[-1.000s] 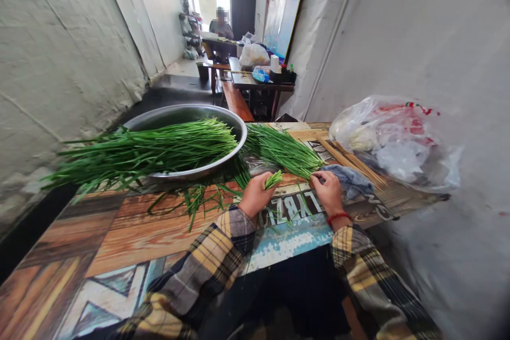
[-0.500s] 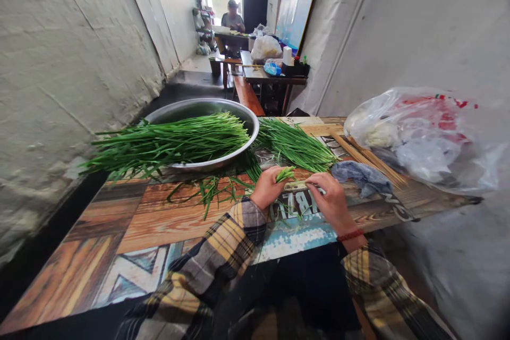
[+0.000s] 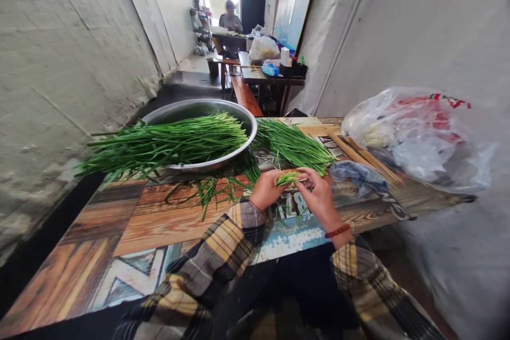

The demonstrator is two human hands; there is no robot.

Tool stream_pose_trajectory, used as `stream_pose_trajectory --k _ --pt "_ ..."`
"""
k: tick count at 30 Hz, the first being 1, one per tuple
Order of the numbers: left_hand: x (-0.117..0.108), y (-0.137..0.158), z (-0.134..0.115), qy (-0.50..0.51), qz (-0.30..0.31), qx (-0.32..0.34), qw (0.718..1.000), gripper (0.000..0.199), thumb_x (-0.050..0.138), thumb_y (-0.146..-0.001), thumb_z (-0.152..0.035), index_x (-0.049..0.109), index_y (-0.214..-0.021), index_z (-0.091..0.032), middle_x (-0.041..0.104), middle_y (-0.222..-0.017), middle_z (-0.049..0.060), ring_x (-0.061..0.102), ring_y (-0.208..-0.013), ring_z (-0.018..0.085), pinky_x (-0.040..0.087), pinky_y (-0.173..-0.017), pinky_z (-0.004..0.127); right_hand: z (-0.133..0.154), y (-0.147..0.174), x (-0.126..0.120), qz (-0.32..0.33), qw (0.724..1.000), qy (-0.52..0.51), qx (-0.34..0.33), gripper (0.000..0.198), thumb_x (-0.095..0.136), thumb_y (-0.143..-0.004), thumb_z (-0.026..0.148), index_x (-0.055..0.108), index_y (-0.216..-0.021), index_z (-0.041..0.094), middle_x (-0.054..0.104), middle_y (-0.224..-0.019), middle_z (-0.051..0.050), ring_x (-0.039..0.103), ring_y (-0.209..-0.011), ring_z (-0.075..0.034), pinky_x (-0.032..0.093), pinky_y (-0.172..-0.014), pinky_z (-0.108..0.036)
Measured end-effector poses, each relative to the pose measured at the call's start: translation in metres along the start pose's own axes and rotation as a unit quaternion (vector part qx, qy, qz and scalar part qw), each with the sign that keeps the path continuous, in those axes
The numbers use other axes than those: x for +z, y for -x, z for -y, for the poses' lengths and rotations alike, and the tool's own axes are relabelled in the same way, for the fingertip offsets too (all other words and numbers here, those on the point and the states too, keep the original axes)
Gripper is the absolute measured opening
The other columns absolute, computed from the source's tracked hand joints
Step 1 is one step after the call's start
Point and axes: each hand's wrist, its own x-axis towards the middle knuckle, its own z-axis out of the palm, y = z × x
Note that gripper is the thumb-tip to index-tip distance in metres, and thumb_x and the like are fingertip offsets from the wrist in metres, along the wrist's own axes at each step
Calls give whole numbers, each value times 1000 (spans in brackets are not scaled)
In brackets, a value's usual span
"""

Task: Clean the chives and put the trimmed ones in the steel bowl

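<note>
My left hand (image 3: 266, 189) is closed around a small bunch of garlic chives (image 3: 287, 178), with the pale stem ends poking out to the right. Thumb and fingers of my right hand (image 3: 317, 195) pinch at the tips of those stems. Behind my hands, a larger pile of chives (image 3: 297, 146) lies on the table. To the left, a wide metal basin (image 3: 253, 135) holds a thick heap of chives (image 3: 175, 141), their leaves hanging over its rim. Loose green scraps (image 3: 209, 194) lie in front of the basin.
A grey-blue cloth (image 3: 360, 176) and several wooden sticks (image 3: 364, 159) lie right of my hands, beside a clear plastic bag (image 3: 422, 143). The table (image 3: 159, 223) has a wood-pattern top. Farther back stand another table (image 3: 258, 75) and a seated person (image 3: 230, 18).
My right hand has moved left to the bunch, and its fingers now touch the stem ends. My left hand still holds the chives in about the same place.
</note>
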Motion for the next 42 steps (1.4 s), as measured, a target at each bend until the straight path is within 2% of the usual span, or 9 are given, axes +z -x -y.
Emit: stream_pose_trajectory --k 6,11,15,20,24,28,32,36,42 --pt "-1 0 -3 -16 -17 -11 1000 21 56 -86 -25 67 -73 -14 59 -69 0 51 -66 11 38 -63 21 -24 -2 -19 -50 998 18 25 19 56 -84 32 68 -93 20 67 -77 -4 60 -70 -18 49 -69 -32" --pt "-1 2 -3 -22 -12 -8 1000 19 57 -86 -25 66 -73 -15 58 -70 0 52 -68 11 38 -63 21 -22 -2 -26 -23 996 41 -73 24 54 -88 33 67 -104 22 67 -103 -8 60 -97 -21 47 -87 -37" --pt "-1 2 -2 -34 -8 4 999 20 55 -86 -25 65 -72 -15 56 -68 0 51 -67 11 37 -62 21 -9 -1 -17 11 992 72 -102 15 57 -87 32 69 -86 24 68 -89 -4 60 -90 -21 44 -89 -39" --pt "-2 2 -6 -44 -6 -5 999 26 53 -86 -25 60 -64 -15 51 -64 -1 48 -61 10 33 -57 21 -6 5 5 -42 992 -99 69 22 60 -82 40 67 -81 19 66 -80 -4 60 -77 -18 48 -73 -33" --pt "-2 3 -7 -45 -3 0 999 26 54 -85 -24 58 -61 -15 50 -63 -1 47 -61 10 32 -56 21 -8 5 21 -65 937 -287 186 29 64 -76 45 64 -83 17 64 -76 -1 56 -65 -13 46 -62 -26" --pt "-2 2 -5 -39 -11 -5 999 25 54 -85 -23 59 -63 -15 50 -63 -2 48 -62 10 33 -58 21 -16 -1 14 -139 909 -325 219 29 65 -74 46 56 -71 19 53 -61 5 44 -52 -9 37 -51 -22" --pt "-3 1 -3 -37 -16 -7 999 24 54 -86 -24 61 -65 -14 51 -64 -1 49 -63 10 33 -60 21 -23 -2 -7 -120 948 -236 175 31 57 -81 48 61 -78 18 58 -66 2 52 -62 -12 41 -58 -24" --pt "-2 2 -2 -36 -9 -7 999 22 55 -85 -23 62 -67 -15 53 -66 -1 49 -64 10 34 -60 21 -16 1 -12 -40 996 -66 52 30 55 -84 45 66 -93 19 65 -86 -4 57 -77 -17 45 -71 -30" --pt "-3 7 -9 -97 7 1 995 14 55 -83 -18 68 -80 -18 60 -76 1 56 -70 13 39 -63 22 -1 8 -5 -30 995 78 -58 20 52 -88 33 62 -76 21 62 -77 -4 55 -78 -20 43 -75 -34"
